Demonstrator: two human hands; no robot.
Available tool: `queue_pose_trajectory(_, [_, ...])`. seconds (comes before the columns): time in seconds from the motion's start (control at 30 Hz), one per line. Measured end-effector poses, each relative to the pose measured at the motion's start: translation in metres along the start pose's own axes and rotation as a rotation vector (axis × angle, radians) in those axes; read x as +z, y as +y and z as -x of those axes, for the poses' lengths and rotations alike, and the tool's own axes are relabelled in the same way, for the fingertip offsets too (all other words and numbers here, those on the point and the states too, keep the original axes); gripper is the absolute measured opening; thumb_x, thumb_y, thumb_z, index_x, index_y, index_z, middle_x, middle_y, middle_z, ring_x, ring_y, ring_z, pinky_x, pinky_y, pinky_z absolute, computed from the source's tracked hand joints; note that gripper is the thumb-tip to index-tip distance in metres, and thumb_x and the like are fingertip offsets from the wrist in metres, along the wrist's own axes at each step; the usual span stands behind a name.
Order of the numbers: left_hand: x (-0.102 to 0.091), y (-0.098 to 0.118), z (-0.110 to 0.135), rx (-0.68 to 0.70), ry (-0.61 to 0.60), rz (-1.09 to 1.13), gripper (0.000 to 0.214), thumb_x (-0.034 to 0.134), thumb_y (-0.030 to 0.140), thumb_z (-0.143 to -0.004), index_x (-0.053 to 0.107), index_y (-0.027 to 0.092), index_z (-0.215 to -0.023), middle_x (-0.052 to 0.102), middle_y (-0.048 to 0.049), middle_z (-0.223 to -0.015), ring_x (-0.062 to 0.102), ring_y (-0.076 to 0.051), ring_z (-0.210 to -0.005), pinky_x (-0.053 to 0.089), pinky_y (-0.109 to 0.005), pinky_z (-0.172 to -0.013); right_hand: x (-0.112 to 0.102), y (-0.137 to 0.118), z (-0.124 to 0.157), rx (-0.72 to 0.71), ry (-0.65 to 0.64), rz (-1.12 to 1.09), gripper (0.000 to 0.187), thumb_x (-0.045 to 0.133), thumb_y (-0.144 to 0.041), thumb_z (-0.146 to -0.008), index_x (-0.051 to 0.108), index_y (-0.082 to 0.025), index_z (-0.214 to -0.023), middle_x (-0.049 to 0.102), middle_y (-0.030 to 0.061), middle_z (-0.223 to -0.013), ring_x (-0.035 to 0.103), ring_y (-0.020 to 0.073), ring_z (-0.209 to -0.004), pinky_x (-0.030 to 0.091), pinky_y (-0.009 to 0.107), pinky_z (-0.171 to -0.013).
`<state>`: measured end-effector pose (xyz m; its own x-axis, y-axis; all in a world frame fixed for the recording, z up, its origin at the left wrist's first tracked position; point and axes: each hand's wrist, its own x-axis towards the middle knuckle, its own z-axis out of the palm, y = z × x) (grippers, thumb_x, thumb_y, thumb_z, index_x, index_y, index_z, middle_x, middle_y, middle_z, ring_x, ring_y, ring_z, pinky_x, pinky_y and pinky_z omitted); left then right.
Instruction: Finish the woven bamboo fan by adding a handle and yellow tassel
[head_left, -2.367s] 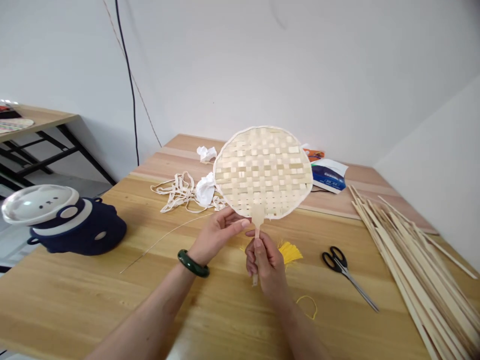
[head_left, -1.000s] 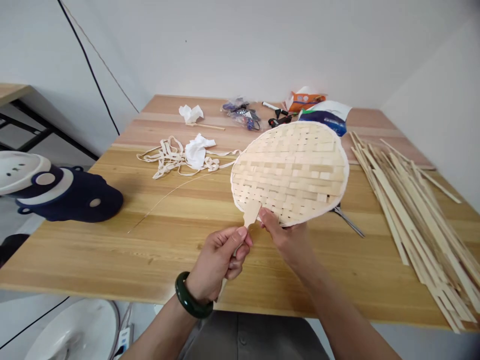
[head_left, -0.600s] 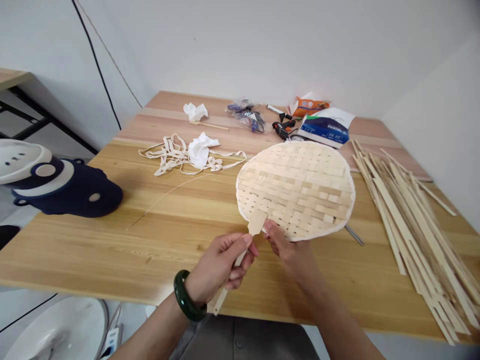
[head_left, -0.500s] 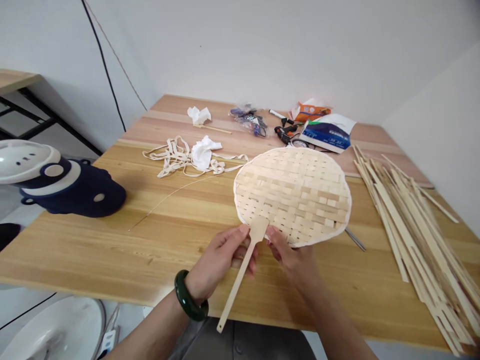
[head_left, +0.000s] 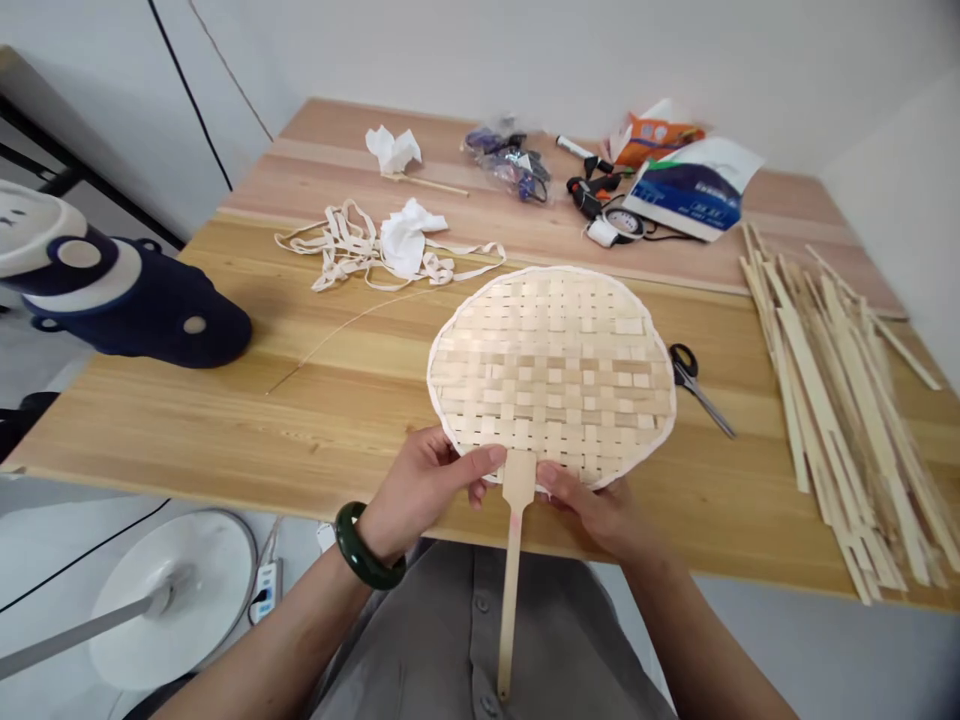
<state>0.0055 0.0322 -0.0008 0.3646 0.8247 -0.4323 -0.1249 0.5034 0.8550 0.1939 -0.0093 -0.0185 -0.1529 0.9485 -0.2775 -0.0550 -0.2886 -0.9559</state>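
Note:
A woven bamboo hand fan with white edging is held up over the table's front edge, its flat wooden handle pointing down toward my lap. My left hand grips the fan's lower edge just left of the handle's broad top, thumb in front and fingers mostly behind. On the other side, my right hand pinches the lower edge with its thumb in front; its other fingers are largely hidden behind the weave. Scissors with black handles lie right of the fan, partly covered by it.
Bamboo strips are heaped on the right of the wooden table. Behind the fan lie tangled cloth tape, crumpled white tissue, a glue gun and a tissue pack. A navy bear-shaped object stands left.
The fan has turned more upright and come closer to me, its handle swinging from slanted to nearly straight down. Both hands keep hold of it. The scissors' handles have come into sight.

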Motion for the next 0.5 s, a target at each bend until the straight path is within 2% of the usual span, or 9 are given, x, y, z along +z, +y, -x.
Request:
queue_pose_trajectory(0.1, [0.002, -0.005, 0.010, -0.008, -0.004, 0.008, 0.029, 0.079, 0.038, -0.070, 0.064, 0.014, -0.062, 0.060, 0.0025, -0.054, 0.051, -0.006, -0.045, 0.044, -0.019, -0.046, 0.005, 0.009, 0.013, 0.030, 0.036, -0.051, 0.027, 0.065, -0.052, -0.083, 0.065, -0.025, -0.080, 0.064, 0.0029, -0.074, 0.060, 0.0196, -0.072, 0.054, 0.034, -0.066])
queue_pose_trajectory(0.23, [0.004, -0.010, 0.018, 0.004, -0.031, -0.014, 0.030, 0.079, 0.039, -0.070, 0.063, 0.015, -0.062, 0.060, 0.0024, -0.054, 0.049, -0.006, -0.045, 0.042, -0.018, -0.045, 0.007, 0.013, 0.024, 0.030, 0.051, -0.028, 0.033, 0.064, -0.054, -0.083, 0.060, -0.023, -0.070, 0.059, 0.0018, -0.067, 0.058, 0.0184, -0.068, 0.055, 0.034, -0.067])
queue_pose_trajectory(0.4, [0.006, -0.013, 0.024, -0.005, -0.021, -0.077, 0.036, 0.079, 0.046, -0.067, 0.062, 0.016, -0.059, 0.058, 0.0011, -0.050, 0.047, -0.008, -0.044, 0.039, -0.020, -0.043, 0.009, 0.008, 0.033, -0.011, 0.004, -0.042, 0.031, 0.061, -0.056, -0.084, 0.065, -0.025, -0.081, 0.065, 0.0037, -0.078, 0.062, 0.0207, -0.078, 0.057, 0.037, -0.073])
queue_pose_trajectory(0.5, [0.008, -0.015, 0.027, 0.012, -0.007, -0.096, 0.036, 0.078, 0.046, -0.069, 0.061, 0.017, -0.057, 0.055, 0.0009, -0.048, 0.046, -0.009, -0.044, 0.038, -0.022, -0.043, 0.009, 0.008, 0.036, -0.004, 0.032, 0.006, 0.029, 0.060, -0.051, -0.086, 0.065, -0.024, -0.075, 0.063, 0.0030, -0.072, 0.060, 0.0195, -0.070, 0.055, 0.036, -0.067])
